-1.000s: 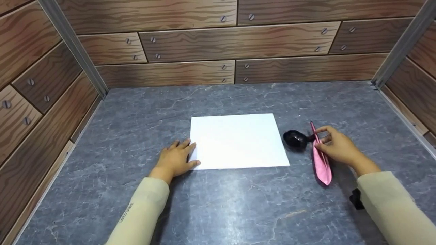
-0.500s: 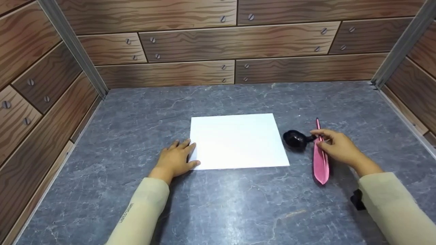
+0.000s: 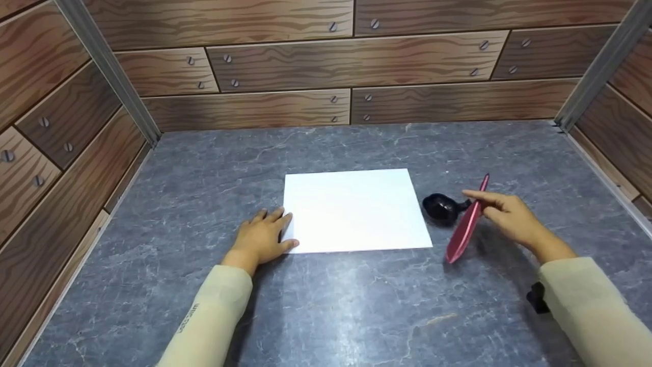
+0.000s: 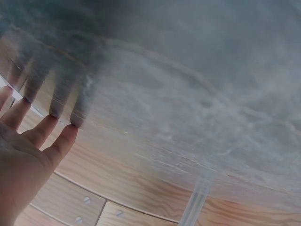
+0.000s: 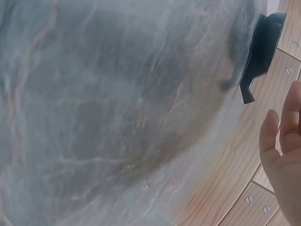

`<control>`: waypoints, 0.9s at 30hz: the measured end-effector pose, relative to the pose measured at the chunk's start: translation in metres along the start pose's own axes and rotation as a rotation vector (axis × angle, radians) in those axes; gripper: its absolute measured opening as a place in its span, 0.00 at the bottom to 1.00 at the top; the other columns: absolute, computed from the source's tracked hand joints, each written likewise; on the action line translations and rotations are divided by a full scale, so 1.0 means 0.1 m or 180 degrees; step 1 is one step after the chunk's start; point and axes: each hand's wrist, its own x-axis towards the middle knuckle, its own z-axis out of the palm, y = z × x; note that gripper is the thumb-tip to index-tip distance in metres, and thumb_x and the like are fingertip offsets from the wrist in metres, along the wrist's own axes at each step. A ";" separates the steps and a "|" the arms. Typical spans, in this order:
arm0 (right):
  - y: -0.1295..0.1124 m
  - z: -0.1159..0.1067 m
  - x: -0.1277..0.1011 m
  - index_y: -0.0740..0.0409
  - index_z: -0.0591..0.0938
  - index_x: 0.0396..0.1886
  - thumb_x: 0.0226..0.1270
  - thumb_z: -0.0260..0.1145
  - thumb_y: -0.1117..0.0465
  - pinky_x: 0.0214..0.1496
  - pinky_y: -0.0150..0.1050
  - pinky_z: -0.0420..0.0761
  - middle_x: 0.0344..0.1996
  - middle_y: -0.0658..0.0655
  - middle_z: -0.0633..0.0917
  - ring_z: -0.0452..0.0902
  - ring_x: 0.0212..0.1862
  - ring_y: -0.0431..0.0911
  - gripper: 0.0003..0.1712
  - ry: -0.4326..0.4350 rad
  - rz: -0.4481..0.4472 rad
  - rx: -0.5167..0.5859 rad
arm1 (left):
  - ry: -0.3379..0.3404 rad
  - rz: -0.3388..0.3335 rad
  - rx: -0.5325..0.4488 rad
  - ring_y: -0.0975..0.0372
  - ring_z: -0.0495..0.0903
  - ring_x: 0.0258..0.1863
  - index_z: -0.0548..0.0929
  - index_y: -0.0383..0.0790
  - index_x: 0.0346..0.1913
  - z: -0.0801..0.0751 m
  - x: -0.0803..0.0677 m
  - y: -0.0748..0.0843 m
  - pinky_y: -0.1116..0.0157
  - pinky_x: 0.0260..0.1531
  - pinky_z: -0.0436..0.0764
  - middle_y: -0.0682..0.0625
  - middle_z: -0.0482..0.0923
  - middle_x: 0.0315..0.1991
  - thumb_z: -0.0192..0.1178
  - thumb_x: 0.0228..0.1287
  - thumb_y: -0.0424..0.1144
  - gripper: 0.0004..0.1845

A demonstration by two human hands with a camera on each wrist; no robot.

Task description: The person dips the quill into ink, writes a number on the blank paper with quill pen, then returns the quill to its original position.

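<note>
Right hand (image 3: 509,216) pinches a pink feather-shaped object (image 3: 466,224) near its upper part, fingers curled round it; object is tilted, upper tip pointing up and away from the white paper sheet (image 3: 356,210), lower tip angled down toward the sheet's near right corner. Cannot tell whether the lower tip touches the counter (image 3: 356,306). The feather shape sits just right of the sheet, apart from its edge.

Small black round pot (image 3: 441,208) stands on the counter between the sheet's right edge and the pink object, just beside both. In the right wrist view the pot (image 5: 263,47) shows at the top right with the right hand's fingers (image 5: 282,155) below it; pink object is not visible there.

Left hand (image 3: 262,239) lies flat, fingers straight and relaxed, holding nothing, fingertips on the sheet's near left corner and left edge. Left wrist view shows the same hand (image 4: 23,155) spread with fingers (image 4: 61,141) pressed down on the surface.

Sheet lies flat mid-counter. Wood-panel walls (image 3: 305,61) with screws stand behind and to both sides of the sheet.
</note>
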 end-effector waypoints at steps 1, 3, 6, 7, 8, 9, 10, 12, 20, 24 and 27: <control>0.00 0.00 0.00 0.70 0.76 0.59 0.59 0.52 0.80 0.26 0.27 0.72 0.42 0.70 0.82 0.73 0.29 0.35 0.27 -0.0007 -0.0029 -0.0051 | 0.0002 0.0000 -0.0001 0.44 0.51 0.71 0.61 0.52 0.73 0.00 0.00 0.00 0.38 0.62 0.55 0.50 0.53 0.74 0.53 0.63 0.65 0.39; 0.01 0.01 0.00 0.69 0.77 0.59 0.55 0.56 0.81 0.27 0.26 0.74 0.40 0.69 0.83 0.74 0.29 0.34 0.29 0.0027 -0.0092 -0.0200 | 0.0003 0.0002 -0.0010 0.44 0.50 0.71 0.61 0.52 0.73 0.00 0.00 0.00 0.38 0.62 0.55 0.50 0.53 0.74 0.53 0.63 0.65 0.39; 0.02 0.03 0.01 0.66 0.79 0.56 0.50 0.61 0.82 0.37 0.24 0.77 0.41 0.68 0.84 0.76 0.37 0.34 0.30 0.0166 -0.0186 -0.0477 | 0.0008 0.0014 -0.0044 0.44 0.50 0.71 0.61 0.52 0.73 0.00 -0.01 0.00 0.38 0.62 0.54 0.50 0.53 0.74 0.54 0.63 0.64 0.39; 0.02 0.04 0.01 0.65 0.80 0.55 0.49 0.62 0.82 0.39 0.23 0.76 0.42 0.68 0.84 0.76 0.38 0.34 0.30 0.0226 -0.0221 -0.0574 | 0.0015 0.0021 -0.0055 0.44 0.50 0.71 0.62 0.52 0.73 0.00 -0.01 0.00 0.38 0.62 0.54 0.50 0.53 0.74 0.54 0.63 0.64 0.39; 0.02 0.04 0.01 0.64 0.81 0.54 0.48 0.63 0.82 0.41 0.23 0.76 0.42 0.68 0.84 0.77 0.39 0.35 0.30 0.0283 -0.0248 -0.0643 | 0.0018 0.0027 -0.0062 0.44 0.50 0.71 0.62 0.52 0.73 0.00 -0.01 0.00 0.38 0.62 0.54 0.50 0.53 0.74 0.55 0.63 0.64 0.39; 0.02 0.04 0.01 0.63 0.82 0.53 0.47 0.64 0.83 0.41 0.24 0.77 0.42 0.68 0.84 0.77 0.39 0.36 0.30 0.0330 -0.0283 -0.0697 | 0.0019 0.0031 -0.0071 0.44 0.49 0.71 0.62 0.52 0.73 0.00 -0.01 0.00 0.38 0.62 0.55 0.50 0.53 0.74 0.55 0.63 0.63 0.39; 0.02 0.05 0.00 0.63 0.83 0.52 0.46 0.65 0.83 0.41 0.25 0.77 0.42 0.67 0.84 0.77 0.38 0.37 0.29 0.0365 -0.0311 -0.0725 | 0.0021 0.0034 -0.0071 0.44 0.49 0.71 0.62 0.52 0.73 0.00 -0.01 0.00 0.38 0.62 0.55 0.50 0.53 0.74 0.55 0.63 0.63 0.39; 0.01 0.06 0.00 0.62 0.84 0.49 0.46 0.67 0.82 0.40 0.25 0.77 0.39 0.65 0.85 0.77 0.37 0.38 0.28 0.0426 -0.0365 -0.0784 | 0.0029 0.0037 -0.0069 0.44 0.50 0.71 0.62 0.52 0.73 0.00 -0.01 0.00 0.38 0.62 0.55 0.50 0.53 0.74 0.54 0.63 0.64 0.39; 0.01 0.07 -0.01 0.62 0.83 0.50 0.50 0.66 0.81 0.41 0.19 0.73 0.40 0.64 0.86 0.74 0.38 0.26 0.26 0.0565 -0.0455 -0.0739 | 0.0009 0.0047 -0.0051 0.44 0.49 0.71 0.61 0.51 0.73 -0.01 -0.01 0.00 0.39 0.62 0.55 0.50 0.53 0.74 0.54 0.63 0.64 0.39; 0.01 0.08 -0.01 0.60 0.82 0.53 0.54 0.67 0.77 0.43 0.16 0.68 0.40 0.64 0.86 0.72 0.38 0.22 0.25 0.0647 -0.0389 -0.0638 | -0.0004 0.0047 -0.0046 0.44 0.49 0.71 0.61 0.52 0.73 0.00 0.00 -0.01 0.39 0.62 0.55 0.50 0.52 0.74 0.53 0.63 0.64 0.39; 0.02 0.10 -0.01 0.62 0.81 0.55 0.55 0.65 0.78 0.46 0.16 0.68 0.37 0.60 0.87 0.74 0.38 0.21 0.25 0.0751 -0.0650 -0.0605 | -0.0006 0.0042 -0.0047 0.44 0.49 0.71 0.61 0.52 0.73 0.00 0.00 -0.01 0.39 0.62 0.55 0.50 0.52 0.74 0.53 0.63 0.64 0.39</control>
